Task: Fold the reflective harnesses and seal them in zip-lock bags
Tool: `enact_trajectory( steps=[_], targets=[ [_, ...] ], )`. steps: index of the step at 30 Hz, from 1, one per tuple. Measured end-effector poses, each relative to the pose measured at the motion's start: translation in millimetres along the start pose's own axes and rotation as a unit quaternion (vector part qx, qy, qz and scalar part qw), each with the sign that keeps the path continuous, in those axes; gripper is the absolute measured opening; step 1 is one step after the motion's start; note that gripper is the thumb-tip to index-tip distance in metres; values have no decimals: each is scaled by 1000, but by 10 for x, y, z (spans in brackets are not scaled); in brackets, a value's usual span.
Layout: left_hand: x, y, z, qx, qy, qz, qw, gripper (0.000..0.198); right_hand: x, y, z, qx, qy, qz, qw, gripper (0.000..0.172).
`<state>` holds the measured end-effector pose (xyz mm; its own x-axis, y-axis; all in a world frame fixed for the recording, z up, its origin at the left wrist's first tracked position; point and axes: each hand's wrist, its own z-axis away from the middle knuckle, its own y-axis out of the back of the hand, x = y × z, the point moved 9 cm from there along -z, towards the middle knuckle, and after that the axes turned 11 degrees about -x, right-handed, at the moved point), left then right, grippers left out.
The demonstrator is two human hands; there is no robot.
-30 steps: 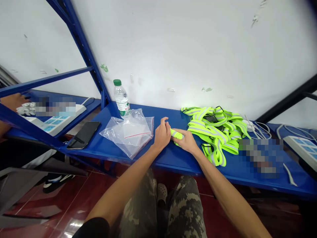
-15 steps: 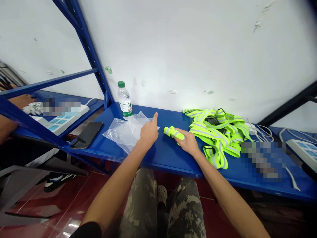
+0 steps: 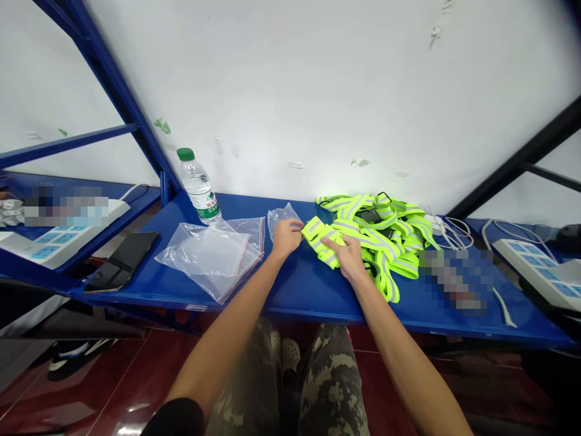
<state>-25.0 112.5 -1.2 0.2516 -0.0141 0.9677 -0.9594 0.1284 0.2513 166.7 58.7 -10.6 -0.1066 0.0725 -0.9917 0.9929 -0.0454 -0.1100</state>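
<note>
On the blue steel shelf (image 3: 308, 290), the right hand (image 3: 349, 257) pressed curled fingers onto a folded neon reflective vest (image 3: 321, 241), the half-curled left hand (image 3: 287, 237) touching its end; a slack hold could let it spring open into the tangled vest pile (image 3: 376, 227) just beside.

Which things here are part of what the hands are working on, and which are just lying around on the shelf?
In use: folded reflective strap under right hand; pile of reflective straps; clear zip bags near left hand.
Lying about: water bottle; smartphone; power strip.
</note>
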Motion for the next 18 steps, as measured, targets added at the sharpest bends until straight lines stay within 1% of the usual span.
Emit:
enact_trajectory(
  steps=[2,3,5,7,10,13,16,18],
  targets=[
    [6,14,-12,-18,7,29,999,20,-55,-27,15,-10,22,68,997,42],
    [6,28,-16,-18,11,48,999,18,-78,-30,24,-11,31,97,995,41],
    [3,51,-23,-6,15,87,996,19,-91,-30,36,-14,36,122,992,41],
    [13,71,-25,20,9,103,994,21,-86,-33,41,-21,33,121,992,41],
    [84,102,-21,62,-21,68,996,20,-133,-68,55,-36,53,156,986,38],
    [226,117,-12,90,-68,12,994,13,-200,-124,83,-50,80,209,973,38],
    [362,89,-24,85,-99,-11,991,13,-242,-160,114,-61,96,233,966,40],
    [390,75,-48,73,-90,13,993,14,-266,-198,133,-85,107,230,964,40]
  ],
)
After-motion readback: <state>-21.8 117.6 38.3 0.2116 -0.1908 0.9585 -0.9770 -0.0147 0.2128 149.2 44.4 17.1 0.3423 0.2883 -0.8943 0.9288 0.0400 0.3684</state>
